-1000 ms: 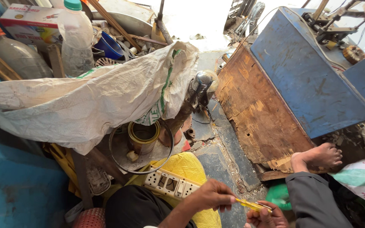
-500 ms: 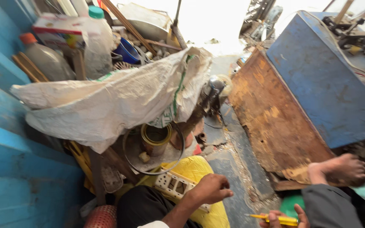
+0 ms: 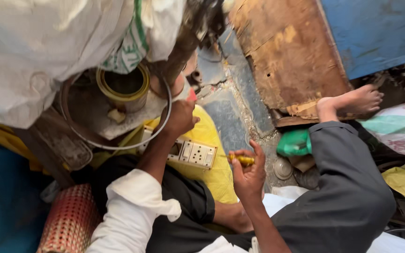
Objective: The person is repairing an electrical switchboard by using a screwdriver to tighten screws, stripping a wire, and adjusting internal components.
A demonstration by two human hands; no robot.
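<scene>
Starting at nine o'clock, we see a white sack (image 3: 48,51) hanging over a round metal tray (image 3: 118,122) that holds a yellow-rimmed tin (image 3: 123,86). Our left hand (image 3: 180,117) reaches toward one o'clock, its grip closed on a small red-tipped object (image 3: 189,95) just above the white switchboard (image 3: 191,153) lying on yellow cloth (image 3: 214,136). At four o'clock of it, our right hand (image 3: 248,175) pinches a yellow-handled screwdriver (image 3: 242,160).
</scene>
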